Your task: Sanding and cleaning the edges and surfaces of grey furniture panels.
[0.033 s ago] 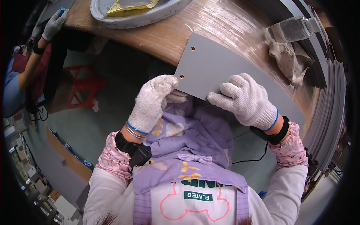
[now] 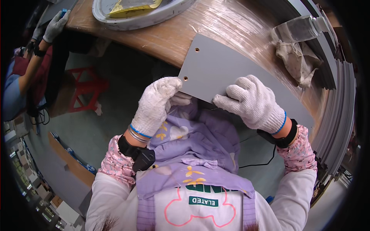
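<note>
A grey panel (image 2: 231,77) lies flat on the wooden table (image 2: 181,36), its near edge jutting past the table edge toward the person. Both gloved hands grip that near edge. The left hand (image 2: 156,106) is curled shut around the panel's near left corner, just beside a small drilled hole; its thumb is tucked under the panel and its fingers (image 2: 169,82) rest on top. The right hand (image 2: 252,100) lies farther right along the same edge, fingers (image 2: 227,104) bent and close together, pressing on the top face and hooked over the rim; its thumb is hidden.

At the far left of the table stands a round grey tray (image 2: 115,21) holding a yellow bag (image 2: 133,5). To the far right a crumpled rag (image 2: 296,57) lies on the table, touching a clear plastic bottle (image 2: 298,29) on its side. More grey panels (image 2: 339,100) are stacked along the right edge.

At far left another person's gloved hand (image 2: 56,25) rests on a dark sheet. A red stool (image 2: 86,90) stands on the floor below.
</note>
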`<state>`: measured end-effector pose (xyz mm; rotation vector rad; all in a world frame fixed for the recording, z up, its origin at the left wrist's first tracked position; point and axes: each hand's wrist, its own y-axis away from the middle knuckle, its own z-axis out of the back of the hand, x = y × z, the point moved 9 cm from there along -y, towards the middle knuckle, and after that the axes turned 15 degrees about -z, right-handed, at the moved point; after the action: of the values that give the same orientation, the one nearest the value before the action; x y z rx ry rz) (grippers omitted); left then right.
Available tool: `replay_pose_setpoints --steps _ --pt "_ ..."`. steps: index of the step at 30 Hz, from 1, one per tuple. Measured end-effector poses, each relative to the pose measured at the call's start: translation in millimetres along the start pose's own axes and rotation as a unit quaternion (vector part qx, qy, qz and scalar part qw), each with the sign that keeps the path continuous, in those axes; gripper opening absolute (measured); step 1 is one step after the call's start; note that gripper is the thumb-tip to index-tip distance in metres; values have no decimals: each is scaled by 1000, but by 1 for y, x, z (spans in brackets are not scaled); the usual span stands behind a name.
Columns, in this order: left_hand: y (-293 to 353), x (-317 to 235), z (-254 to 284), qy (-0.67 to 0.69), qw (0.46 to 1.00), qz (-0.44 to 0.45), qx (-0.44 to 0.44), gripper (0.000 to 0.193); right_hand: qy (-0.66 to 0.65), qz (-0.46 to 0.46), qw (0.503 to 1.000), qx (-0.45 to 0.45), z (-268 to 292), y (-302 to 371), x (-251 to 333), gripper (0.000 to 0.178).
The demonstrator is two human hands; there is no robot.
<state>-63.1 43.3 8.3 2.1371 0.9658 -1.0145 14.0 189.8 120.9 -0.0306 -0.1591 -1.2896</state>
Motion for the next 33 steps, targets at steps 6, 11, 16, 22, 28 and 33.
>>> replay_pose_setpoints --steps 6,11,16,22,28,33 --pt "-1 0 2 -26 1000 -7 4 30 19 4 1000 5 -2 19 -5 42" --pt "-2 0 3 1 1000 -5 -9 22 24 -22 999 -6 -2 38 -12 42" --pt "-1 -4 0 -7 1000 7 -15 23 37 -33 999 -14 -1 57 -15 41" --pt "-1 -3 2 -14 1000 -4 -24 27 48 -48 997 -46 3 80 -22 39" --pt "-3 1 9 -13 999 -31 -10 27 63 -68 994 -55 2 102 -29 40" --pt "-4 1 8 -15 999 -20 -33 25 67 -80 993 -63 3 119 -34 40"
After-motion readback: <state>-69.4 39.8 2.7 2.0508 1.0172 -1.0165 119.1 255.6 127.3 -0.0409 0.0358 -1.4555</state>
